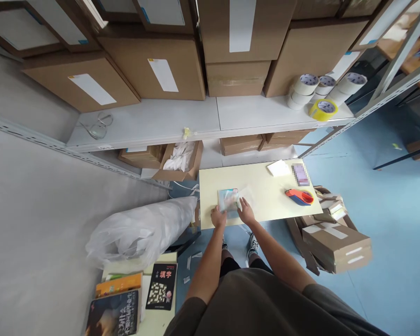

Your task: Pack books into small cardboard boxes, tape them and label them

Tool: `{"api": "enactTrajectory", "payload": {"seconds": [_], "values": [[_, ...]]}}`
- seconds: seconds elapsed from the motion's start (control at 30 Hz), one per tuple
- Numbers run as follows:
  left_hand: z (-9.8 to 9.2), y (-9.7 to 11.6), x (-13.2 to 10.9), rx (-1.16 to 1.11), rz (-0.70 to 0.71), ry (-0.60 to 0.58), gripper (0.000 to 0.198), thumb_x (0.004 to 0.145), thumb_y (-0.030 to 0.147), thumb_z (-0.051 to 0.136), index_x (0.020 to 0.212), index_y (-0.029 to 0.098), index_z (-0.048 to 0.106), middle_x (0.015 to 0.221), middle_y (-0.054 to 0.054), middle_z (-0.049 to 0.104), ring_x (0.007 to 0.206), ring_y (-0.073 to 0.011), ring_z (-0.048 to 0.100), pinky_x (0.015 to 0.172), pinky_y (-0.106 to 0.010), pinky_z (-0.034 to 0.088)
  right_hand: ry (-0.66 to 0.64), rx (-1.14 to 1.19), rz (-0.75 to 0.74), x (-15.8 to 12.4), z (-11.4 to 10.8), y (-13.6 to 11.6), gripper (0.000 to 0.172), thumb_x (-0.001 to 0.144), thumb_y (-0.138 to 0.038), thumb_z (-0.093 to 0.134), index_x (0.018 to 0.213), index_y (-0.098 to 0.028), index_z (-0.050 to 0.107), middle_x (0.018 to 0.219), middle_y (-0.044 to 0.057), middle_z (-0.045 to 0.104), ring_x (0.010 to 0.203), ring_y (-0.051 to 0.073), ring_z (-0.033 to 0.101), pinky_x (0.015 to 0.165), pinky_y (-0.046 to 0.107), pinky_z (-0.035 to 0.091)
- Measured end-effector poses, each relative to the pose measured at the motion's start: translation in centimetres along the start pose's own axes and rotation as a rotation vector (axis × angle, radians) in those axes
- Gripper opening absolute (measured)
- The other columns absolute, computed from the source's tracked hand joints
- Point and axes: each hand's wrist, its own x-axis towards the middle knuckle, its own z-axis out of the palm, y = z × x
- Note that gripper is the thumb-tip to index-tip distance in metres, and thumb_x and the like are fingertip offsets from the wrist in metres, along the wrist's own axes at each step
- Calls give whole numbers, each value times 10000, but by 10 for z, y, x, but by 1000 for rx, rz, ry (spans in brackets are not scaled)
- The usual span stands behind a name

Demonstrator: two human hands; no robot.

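A thin light-blue booklet (224,197), partly covered by translucent wrap, lies near the front left of the pale yellow table (262,198). My left hand (218,217) grips its lower left corner with curled fingers. At the booklet's right edge, my right hand (245,212) has its fingers closed on a translucent plastic sheet (247,193), which spreads out to the right. Fine detail of both fingertips is too small to make out. To the right on the table rest an orange and blue tape dispenser (298,196), white sheets (278,168) and a blurred-out purple item (300,174).
Behind the table, a grey shelf (182,116) carries cardboard boxes (161,70), white tape rolls (306,86) and a yellow tape roll (322,110). Wrapped plastic (143,228) bulges at the left. Books (161,285) lie lower left. Cartons (336,247) sit on the floor at right.
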Motion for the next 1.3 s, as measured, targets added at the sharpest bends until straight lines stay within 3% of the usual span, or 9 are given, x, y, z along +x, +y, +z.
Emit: {"api": "enactTrajectory", "payload": {"seconds": [0.13, 0.33, 0.43, 0.57, 0.73, 0.87, 0.97, 1.13, 1.3], "values": [[5, 11, -9, 86, 30, 21, 640, 866, 382, 776, 1447, 209, 569, 1391, -183, 628, 1266, -355, 615, 1014, -397, 494, -167, -55, -200, -8, 10, -15, 595, 928, -189, 548, 1521, -216, 590, 1677, 112, 459, 1595, 309, 336, 1276, 530, 358], [14, 22, -16, 85, 34, 40, 759, 855, 463, 789, 1506, 188, 512, 1408, -215, 603, 1298, -380, 590, 1009, -411, 499, -285, -160, 0, -10, 12, -7, 735, 871, -137, 590, 1593, -220, 482, 1750, 123, 322, 1617, 332, 282, 1226, 507, 408], [12, 16, -11, -22, -17, 38, 594, 900, 440, 734, 1411, 166, 602, 1346, -211, 660, 1270, -358, 630, 1002, -385, 495, -257, -166, -14, -6, 8, -1, 704, 870, -135, 581, 1569, -189, 519, 1712, 133, 398, 1578, 325, 360, 1234, 470, 388], [0, 5, 4, -254, -123, -105, 242, 868, 194, 696, 1109, 191, 717, 1064, -107, 777, 1057, -267, 737, 884, -301, 512, -153, -122, 42, 6, 10, -4, 596, 913, -140, 531, 1502, -195, 601, 1493, 120, 652, 1382, 293, 594, 1165, 395, 447], [-14, 7, 11, -356, -117, -154, 248, 753, 135, 782, 966, 201, 674, 953, -44, 778, 919, -208, 750, 794, -249, 511, -63, -29, 101, 14, 23, -7, 566, 885, -156, 575, 1443, -197, 659, 1428, 128, 695, 1336, 294, 627, 1164, 381, 442], [-14, 28, -4, -329, -40, -107, 334, 731, 166, 822, 997, 219, 627, 902, -18, 755, 855, -199, 731, 778, -258, 506, 13, 271, 155, 14, 25, 2, 481, 839, -223, 631, 1305, -207, 748, 1405, 124, 707, 1363, 304, 601, 1197, 424, 414], [-11, 54, -21, -276, 51, -99, 391, 786, 211, 808, 1113, 231, 594, 960, -35, 761, 896, -212, 735, 797, -270, 506, 29, 522, 240, 16, 16, 12, 369, 847, -377, 652, 1147, -227, 805, 1269, 101, 766, 1266, 307, 659, 1126, 437, 483], [1, 101, -50, -103, 158, -36, 490, 902, 229, 689, 1355, 255, 504, 1257, -117, 734, 1119, -271, 727, 880, -322, 507, -38, 825, 330, 14, -8, 33, 499, 750, -607, 705, 1029, -210, 821, 1071, 86, 810, 1046, 300, 720, 901, 421, 573], [33, 145, -69, 26, 169, 14, 492, 924, 231, 655, 1390, 234, 497, 1374, -164, 666, 1132, -292, 723, 900, -344, 508, 200, 934, 423, -4, -36, 62, 599, 697, -697, 676, 1012, -204, 804, 1107, 119, 799, 1064, 304, 711, 797, 361, 562]]}}
